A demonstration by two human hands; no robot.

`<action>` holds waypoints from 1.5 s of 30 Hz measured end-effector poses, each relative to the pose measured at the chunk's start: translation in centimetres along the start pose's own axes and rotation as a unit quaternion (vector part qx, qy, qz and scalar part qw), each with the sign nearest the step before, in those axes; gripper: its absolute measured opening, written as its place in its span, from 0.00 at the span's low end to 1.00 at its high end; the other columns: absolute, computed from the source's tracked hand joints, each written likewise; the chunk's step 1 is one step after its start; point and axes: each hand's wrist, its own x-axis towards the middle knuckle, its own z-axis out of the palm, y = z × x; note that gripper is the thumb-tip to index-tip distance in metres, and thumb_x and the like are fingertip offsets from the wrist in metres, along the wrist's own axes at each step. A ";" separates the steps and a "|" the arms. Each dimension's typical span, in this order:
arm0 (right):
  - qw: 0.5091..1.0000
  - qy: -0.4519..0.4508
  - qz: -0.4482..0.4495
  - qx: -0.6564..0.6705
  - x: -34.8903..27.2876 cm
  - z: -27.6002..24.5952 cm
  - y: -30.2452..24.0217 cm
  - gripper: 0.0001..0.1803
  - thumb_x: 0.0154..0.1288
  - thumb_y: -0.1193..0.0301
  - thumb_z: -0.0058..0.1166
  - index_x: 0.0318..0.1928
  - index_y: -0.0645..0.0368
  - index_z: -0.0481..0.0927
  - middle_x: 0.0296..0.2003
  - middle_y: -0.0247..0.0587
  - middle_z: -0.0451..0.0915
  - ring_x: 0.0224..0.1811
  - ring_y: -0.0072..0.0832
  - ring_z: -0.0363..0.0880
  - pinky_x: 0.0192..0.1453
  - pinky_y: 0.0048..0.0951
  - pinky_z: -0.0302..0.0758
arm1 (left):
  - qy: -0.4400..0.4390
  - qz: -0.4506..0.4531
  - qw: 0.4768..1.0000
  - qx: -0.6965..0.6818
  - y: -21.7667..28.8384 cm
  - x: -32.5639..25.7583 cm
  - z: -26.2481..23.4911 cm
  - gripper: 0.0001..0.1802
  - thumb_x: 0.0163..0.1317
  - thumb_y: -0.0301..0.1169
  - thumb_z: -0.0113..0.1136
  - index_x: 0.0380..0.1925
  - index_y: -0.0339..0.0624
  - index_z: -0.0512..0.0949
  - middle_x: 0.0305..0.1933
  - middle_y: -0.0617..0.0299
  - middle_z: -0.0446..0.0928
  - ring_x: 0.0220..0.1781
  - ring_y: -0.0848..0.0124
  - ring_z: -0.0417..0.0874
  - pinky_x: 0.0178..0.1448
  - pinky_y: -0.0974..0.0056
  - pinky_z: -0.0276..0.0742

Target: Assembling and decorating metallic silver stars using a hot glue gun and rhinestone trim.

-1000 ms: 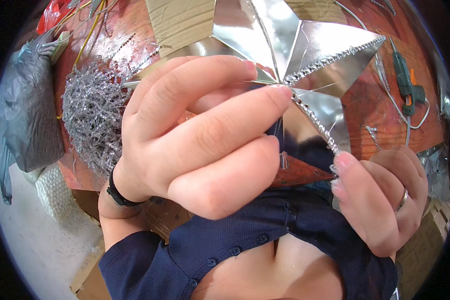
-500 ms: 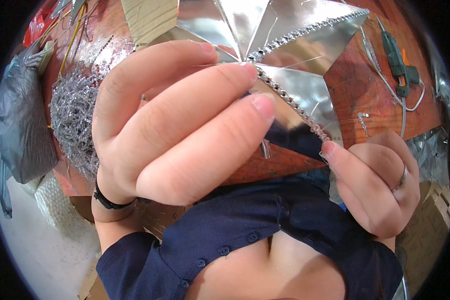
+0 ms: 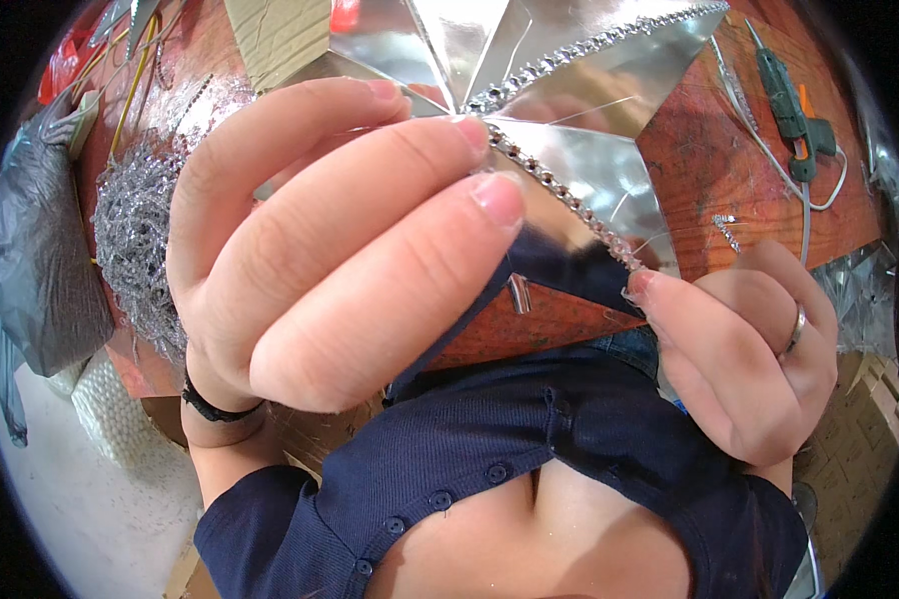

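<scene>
Silver star (image 3: 569,110) fills the top of my view, a folded foil shape held up close over the red wooden table (image 3: 759,170). Left hand (image 3: 340,250) is big in the frame, fingers stretched along the star's near face, fingertips (image 3: 494,195) pressing right against the rhinestone trim (image 3: 559,195) that runs down the ridge. So that hand is gripping the star, thumb hidden behind the foil. Right hand (image 3: 749,349) sits lower right, curled tight, a ring on one finger, its fingertip pinching the lower end of that same trim at the star's point. I see a black band on the left wrist. Off to the left on the table lies a heap of silver tinsel (image 3: 135,230), with a grey plastic bag (image 3: 40,260) just beside it. Far right, well apart from both hands, a green glue gun (image 3: 794,105) rests on the table with its white cord looping round.
</scene>
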 end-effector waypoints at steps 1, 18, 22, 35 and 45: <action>1.000 0.001 0.004 -0.004 0.1 -0.4 -0.3 0.26 0.29 0.82 0.59 0.39 0.64 0.80 0.23 0.40 0.76 0.18 0.32 0.68 0.21 0.28 0.62 | 0.002 0.004 1.000 -0.004 -0.1 0.2 0.0 0.18 0.60 0.31 0.59 0.49 0.42 0.67 0.45 0.51 0.78 0.47 0.53 0.79 0.51 0.56 0.78; 0.999 -0.023 0.029 -0.036 0.2 0.1 -0.6 0.23 0.40 0.84 0.61 0.43 0.63 0.79 0.28 0.40 0.80 0.18 0.33 0.67 0.23 0.31 0.65 | 0.001 -0.001 1.000 -0.014 0.0 -0.1 -0.1 0.16 0.60 0.30 0.59 0.47 0.41 0.69 0.45 0.50 0.78 0.47 0.53 0.79 0.51 0.56 0.78; 0.999 -0.016 0.003 -0.044 0.2 0.0 -0.2 0.24 0.40 0.84 0.60 0.44 0.63 0.78 0.28 0.40 0.80 0.18 0.34 0.67 0.23 0.31 0.65 | 0.005 0.006 1.000 -0.020 -0.2 0.0 0.0 0.15 0.60 0.31 0.59 0.46 0.41 0.70 0.45 0.51 0.78 0.47 0.53 0.79 0.51 0.56 0.78; 0.997 0.073 -0.002 -0.027 -1.1 0.4 -1.1 0.23 0.36 0.80 0.66 0.40 0.63 0.77 0.26 0.41 0.77 0.20 0.35 0.69 0.24 0.31 0.66 | -0.008 0.048 0.999 -0.010 -1.1 0.2 -0.4 0.14 0.62 0.34 0.57 0.45 0.40 0.71 0.45 0.51 0.79 0.48 0.53 0.79 0.51 0.57 0.77; 0.958 -0.024 0.255 0.132 -4.8 -1.7 -2.2 0.13 0.61 0.79 0.43 0.46 0.64 0.71 0.27 0.43 0.76 0.28 0.30 0.74 0.33 0.27 0.69 | -0.007 0.041 0.999 0.007 -0.5 0.0 -0.4 0.13 0.62 0.30 0.56 0.46 0.39 0.71 0.45 0.50 0.79 0.48 0.53 0.79 0.53 0.56 0.75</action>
